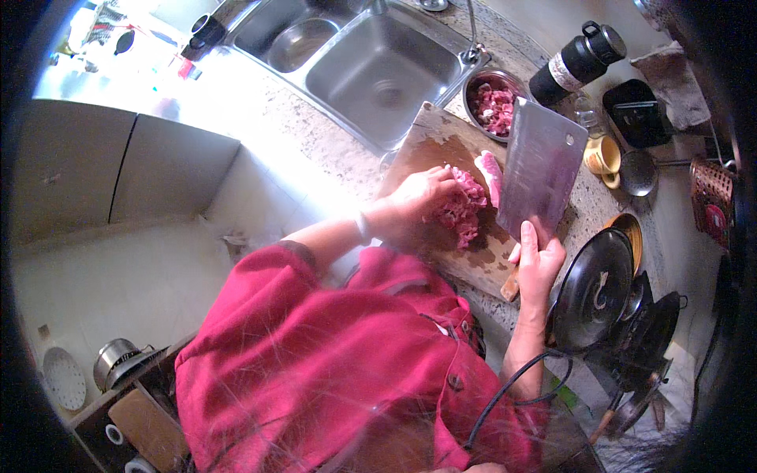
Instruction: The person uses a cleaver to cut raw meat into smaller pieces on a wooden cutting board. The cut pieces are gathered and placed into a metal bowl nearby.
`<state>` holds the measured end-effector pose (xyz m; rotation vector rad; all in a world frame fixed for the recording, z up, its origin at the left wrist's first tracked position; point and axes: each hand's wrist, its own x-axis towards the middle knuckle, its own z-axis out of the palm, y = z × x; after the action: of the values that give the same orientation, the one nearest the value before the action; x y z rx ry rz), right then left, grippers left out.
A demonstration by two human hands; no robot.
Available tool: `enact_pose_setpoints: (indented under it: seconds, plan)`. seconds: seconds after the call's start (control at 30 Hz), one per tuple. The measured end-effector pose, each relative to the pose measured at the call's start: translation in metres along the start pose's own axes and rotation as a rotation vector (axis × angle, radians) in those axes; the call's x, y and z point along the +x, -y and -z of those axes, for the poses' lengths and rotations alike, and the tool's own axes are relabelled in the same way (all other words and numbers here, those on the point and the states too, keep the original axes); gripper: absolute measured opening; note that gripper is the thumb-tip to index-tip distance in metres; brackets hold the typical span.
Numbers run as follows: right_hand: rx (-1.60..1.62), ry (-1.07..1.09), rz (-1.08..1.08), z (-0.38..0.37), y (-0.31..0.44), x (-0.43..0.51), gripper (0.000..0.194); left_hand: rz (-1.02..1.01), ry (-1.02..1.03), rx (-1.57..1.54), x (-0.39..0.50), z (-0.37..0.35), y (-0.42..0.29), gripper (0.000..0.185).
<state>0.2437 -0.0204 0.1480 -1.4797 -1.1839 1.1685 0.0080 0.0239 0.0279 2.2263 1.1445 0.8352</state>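
My right hand (537, 263) grips a cleaver (543, 168) by its wooden handle (510, 285). The broad blade is raised over the right side of a wooden cutting board (414, 139), with one flat face towards me. On the board lies a heap of cut raw meat (467, 207). My left hand (430, 190) has its fingers curled on the heap's left edge; part of the meat is hidden beneath them. Between the heap and the blade rests a separate strip of pink meat (489, 171). Dark wet stains mark the board.
Beyond the board stands a metal bowl (494, 106) of meat pieces, close to a steel double sink (384, 71). A black flask (576, 62) and a yellow mug (602, 155) stand to the right. A black pan lid (594, 290) leans near my right forearm; a black cable (502, 384) loops below.
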Motion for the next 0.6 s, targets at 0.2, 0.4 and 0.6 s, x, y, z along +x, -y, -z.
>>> enact_pose_setpoints:
  seconds: [0.2,0.4,0.6]
  plan:
    - [-0.135,-0.138,-0.064,0.009,-0.015,-0.030,0.017,0.132,0.112,-0.123,0.013,0.018,0.001,0.022]
    - [-0.654,0.051,0.437,-0.001,-0.043,-0.048,0.025,0.327,-0.059,-0.317,0.022,0.030,0.016,0.030]
    - [-0.728,0.158,0.506,-0.005,-0.045,-0.055,0.032,0.362,0.097,-0.315,0.041,0.059,0.034,0.023]
